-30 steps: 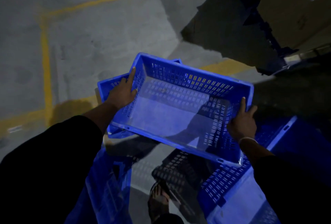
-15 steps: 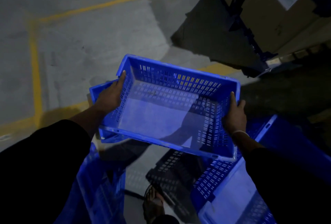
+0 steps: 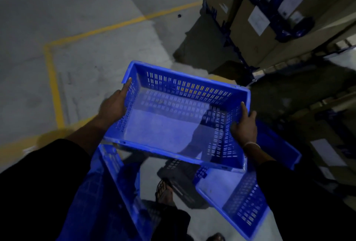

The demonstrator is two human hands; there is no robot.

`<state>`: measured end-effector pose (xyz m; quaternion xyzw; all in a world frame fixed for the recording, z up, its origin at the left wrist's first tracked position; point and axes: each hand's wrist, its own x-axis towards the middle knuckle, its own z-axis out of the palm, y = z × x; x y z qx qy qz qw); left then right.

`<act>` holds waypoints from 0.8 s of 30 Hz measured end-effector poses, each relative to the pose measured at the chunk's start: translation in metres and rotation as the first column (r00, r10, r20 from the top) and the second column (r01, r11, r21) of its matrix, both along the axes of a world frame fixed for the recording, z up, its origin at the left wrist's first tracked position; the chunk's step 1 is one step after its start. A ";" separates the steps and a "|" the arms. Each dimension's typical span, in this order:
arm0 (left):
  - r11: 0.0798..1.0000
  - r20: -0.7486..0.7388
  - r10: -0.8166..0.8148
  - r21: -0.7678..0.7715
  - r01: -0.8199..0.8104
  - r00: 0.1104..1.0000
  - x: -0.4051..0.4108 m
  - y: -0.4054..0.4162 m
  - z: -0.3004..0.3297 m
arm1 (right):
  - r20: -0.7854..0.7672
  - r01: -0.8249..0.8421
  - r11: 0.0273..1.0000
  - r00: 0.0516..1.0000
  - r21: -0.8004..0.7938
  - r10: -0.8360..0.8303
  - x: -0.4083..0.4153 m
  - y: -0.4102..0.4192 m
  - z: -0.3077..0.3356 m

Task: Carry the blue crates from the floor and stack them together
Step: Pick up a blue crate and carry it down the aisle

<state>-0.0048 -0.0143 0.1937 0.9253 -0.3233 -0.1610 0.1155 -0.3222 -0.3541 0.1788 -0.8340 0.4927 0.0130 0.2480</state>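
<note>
I hold an empty blue slotted crate [image 3: 169, 125] level in front of me, above the floor. My left hand [image 3: 112, 106] grips its left short wall, fingers pointing along the rim. My right hand [image 3: 244, 125] grips its right short wall, thumb inside. Below it, a second blue crate [image 3: 240, 200] lies on the floor at the lower right. A third blue crate [image 3: 115, 171] lies tilted at the lower left, partly hidden by my dark sleeve.
Grey concrete floor with yellow painted lines [image 3: 54, 90] spreads to the left and ahead. Tall cardboard boxes [image 3: 269, 9] on pallets stand at the upper right. My sandalled foot [image 3: 163, 192] stands between the floor crates.
The crate in my hands has stayed level while the view turned right and up. The crate seen behind its left end earlier is out of sight; more of the boxes shows.
</note>
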 end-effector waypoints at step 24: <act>0.958 -0.032 -0.284 -0.039 0.283 0.958 -0.311 -0.026 0.184 | 0.101 0.325 0.943 0.938 0.068 -0.331 -0.409 0.078 0.182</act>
